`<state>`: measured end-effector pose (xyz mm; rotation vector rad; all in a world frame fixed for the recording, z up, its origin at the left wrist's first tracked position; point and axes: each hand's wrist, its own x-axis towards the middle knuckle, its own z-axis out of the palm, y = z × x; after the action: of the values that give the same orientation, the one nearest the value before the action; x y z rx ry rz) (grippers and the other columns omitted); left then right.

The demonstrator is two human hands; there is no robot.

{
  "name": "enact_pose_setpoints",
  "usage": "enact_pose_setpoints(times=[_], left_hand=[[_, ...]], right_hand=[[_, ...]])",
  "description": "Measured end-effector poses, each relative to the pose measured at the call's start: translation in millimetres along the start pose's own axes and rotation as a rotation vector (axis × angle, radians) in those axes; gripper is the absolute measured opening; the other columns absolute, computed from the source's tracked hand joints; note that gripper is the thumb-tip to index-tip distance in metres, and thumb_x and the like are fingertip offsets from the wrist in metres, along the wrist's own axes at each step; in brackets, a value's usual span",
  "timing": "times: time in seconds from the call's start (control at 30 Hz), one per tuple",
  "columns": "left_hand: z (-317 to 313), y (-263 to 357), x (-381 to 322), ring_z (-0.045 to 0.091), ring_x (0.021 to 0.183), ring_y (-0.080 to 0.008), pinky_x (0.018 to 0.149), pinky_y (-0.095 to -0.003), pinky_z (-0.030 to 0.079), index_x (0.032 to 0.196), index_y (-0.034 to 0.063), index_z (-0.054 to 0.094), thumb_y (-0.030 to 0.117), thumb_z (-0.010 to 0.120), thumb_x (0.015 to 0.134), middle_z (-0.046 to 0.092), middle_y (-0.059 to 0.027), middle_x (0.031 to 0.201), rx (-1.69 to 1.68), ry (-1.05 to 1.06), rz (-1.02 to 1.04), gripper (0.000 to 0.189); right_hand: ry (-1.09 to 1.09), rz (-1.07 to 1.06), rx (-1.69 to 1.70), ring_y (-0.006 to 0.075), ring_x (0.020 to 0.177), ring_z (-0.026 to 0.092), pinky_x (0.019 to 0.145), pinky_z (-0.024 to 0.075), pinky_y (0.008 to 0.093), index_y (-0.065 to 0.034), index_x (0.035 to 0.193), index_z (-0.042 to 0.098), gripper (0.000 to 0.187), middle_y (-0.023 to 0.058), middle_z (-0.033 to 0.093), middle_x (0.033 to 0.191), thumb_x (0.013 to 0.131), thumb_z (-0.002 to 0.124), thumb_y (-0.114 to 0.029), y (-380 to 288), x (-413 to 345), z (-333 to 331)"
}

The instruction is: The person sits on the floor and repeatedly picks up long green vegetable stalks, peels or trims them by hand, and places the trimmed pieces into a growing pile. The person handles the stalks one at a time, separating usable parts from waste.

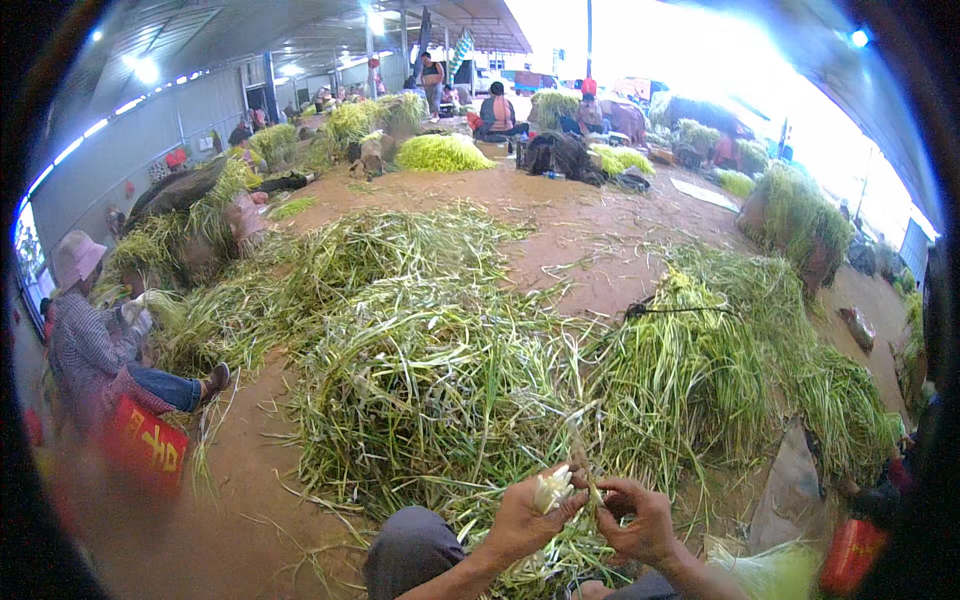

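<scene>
My left hand (536,510) is closed around a small bunch of pale stalk ends (553,489), low in the middle of the view. Just right of it, my right hand (634,519) pinches a thin stalk (595,491) between thumb and fingers; its upper end looks brownish. The two hands are close together above loose green leaves. Behind them lies a large heap of long green and yellowish stalks (405,360). To the right stands a big bundle of green stalks (675,367) with a dark tie (701,310) across its top. Pale stalks (765,566) lie at the lower right.
At the left a person in a pink hat (79,259) sits beside a red object bearing writing (146,442). Another person sits partly in view at the lower right, near a red container (853,555). More people and stalk piles (442,152) are farther back on the brown floor (592,277).
</scene>
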<state>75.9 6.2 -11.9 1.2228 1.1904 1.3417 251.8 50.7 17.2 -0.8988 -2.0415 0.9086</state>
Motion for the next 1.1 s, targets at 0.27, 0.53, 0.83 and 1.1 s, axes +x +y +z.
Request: enact_pose_setpoints(times=[0.27,0.53,0.83,1.1], left_hand=[[6.3,-11.0,7.3,0.056,0.079,-0.0068,0.068,-0.0203,0.047,0.123,-0.0005,0.049,0.011,0.066,0.084,0.062,0.0,0.091,-0.362,-0.131,-0.065,0.045],[5.7,-16.1,9.7,0.052,0.072,-0.0072,0.064,-0.0234,0.044,0.103,0.0036,0.058,0.012,0.064,0.085,0.06,0.0,0.083,-0.068,-0.175,0.072,0.021],[-16.0,1.1,5.3,0.055,0.07,-0.0052,0.056,-0.0181,0.044,0.11,0.0018,0.055,0.004,0.062,0.083,0.06,-0.0007,0.093,-0.052,0.12,0.086,0.028],[-65.9,27.2,2.2,0.048,0.056,-0.0058,0.046,-0.0198,0.041,0.099,0.0035,0.053,0.001,0.058,0.082,0.057,-0.0032,0.082,-0.505,0.706,0.158,0.018]], right_hand=[[-0.037,-0.039,-0.031,0.0134,0.052,0.06,0.048,0.0469,0.0281,-0.0064,0.116,0.046,0.039,0.0068,0.059,0.06,0.08,0.063,-0.006,0.5,1.1,4.5],[0.02,-0.205,-0.371,0.0242,0.056,0.063,0.051,0.0501,0.0341,-0.0118,0.116,0.051,0.047,0.0081,0.063,0.066,0.071,0.064,-0.004,4.4,3.4,-10.9],[0.311,-0.071,-0.575,0.028,0.055,0.062,0.052,0.0485,0.0355,-0.0071,0.092,0.066,0.023,0.0116,0.063,0.066,0.07,0.059,-0.007,75.7,7.9,-65.1],[0.611,0.436,-0.715,0.0243,0.059,0.063,0.049,0.0488,0.0333,0.0036,0.083,0.062,0.013,0.0158,0.063,0.07,0.075,0.055,-0.004,210.1,-33.6,-166.6]])
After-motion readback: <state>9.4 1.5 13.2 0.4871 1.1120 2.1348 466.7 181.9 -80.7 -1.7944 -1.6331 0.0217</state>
